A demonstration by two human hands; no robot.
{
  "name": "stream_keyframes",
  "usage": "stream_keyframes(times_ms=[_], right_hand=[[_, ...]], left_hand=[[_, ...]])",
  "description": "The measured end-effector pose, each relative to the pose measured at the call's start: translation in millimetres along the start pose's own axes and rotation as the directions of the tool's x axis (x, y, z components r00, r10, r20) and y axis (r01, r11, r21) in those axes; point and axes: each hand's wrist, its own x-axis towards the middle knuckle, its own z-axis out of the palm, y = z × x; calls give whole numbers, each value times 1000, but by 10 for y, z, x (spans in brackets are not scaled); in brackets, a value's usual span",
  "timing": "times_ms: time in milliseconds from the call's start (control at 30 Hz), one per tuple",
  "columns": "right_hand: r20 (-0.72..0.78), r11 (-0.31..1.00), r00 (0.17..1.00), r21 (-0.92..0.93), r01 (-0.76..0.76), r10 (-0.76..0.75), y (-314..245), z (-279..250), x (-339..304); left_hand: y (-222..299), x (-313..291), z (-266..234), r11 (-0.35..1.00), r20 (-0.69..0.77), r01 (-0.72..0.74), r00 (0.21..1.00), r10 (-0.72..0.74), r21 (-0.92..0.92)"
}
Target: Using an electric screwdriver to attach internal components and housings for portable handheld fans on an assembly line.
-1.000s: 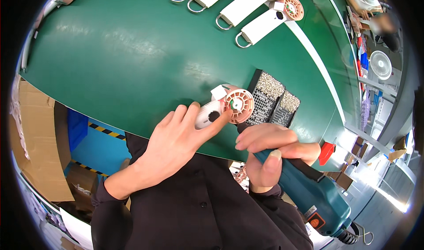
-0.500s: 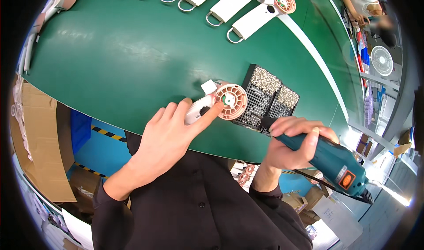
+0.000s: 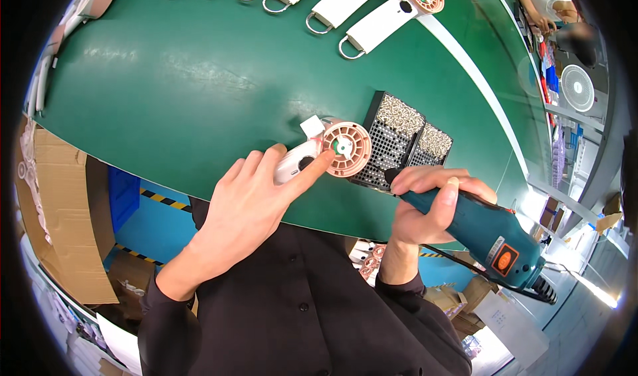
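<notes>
My left hand is closed around the white handle of a small handheld fan lying on the green table. Its index finger reaches to the edge of the pink, slotted round head, near a green part and a white hub. A white square block sits against the head. In my right hand is a teal electric screwdriver, its dark nose pointing left toward the fan and the front of the black screw tray. I cannot make out the bit's tip. Many small screws fill the tray's far part.
Several white fan bodies with wrist loops lie in a row at the far edge of the green table. A cardboard box stands at the left below the table. A cord trails from the screwdriver. Another person sits at the far right.
My right hand and the screwdriver have moved a little left and up, closer to the fan. My left hand stays on the fan, nearly still.
</notes>
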Motion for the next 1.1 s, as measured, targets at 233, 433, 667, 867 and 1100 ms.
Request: stream_keyframes(times_ms=[233,433,667,867,1100], right_hand=[[-85,995,995,88,52,-45,-220,11,65],[40,964,990,237,119,-132,-423,280,137],[180,957,974,277,83,-136,-348,537,135],[261,966,963,258,-1,-69,-326,568,155],[293,999,956,51,7,-21,-169,735,128]], left_hand=[[-24,-83,-43,998,11,-15,1000,16,-55],[-39,-121,-28,996,-8,-74,997,74,-41],[-62,-115,-5,996,-14,-81,997,81,-48],[-47,-121,-52,994,68,-21,997,28,-107],[-110,-114,27,994,-20,-106,994,106,-41]])
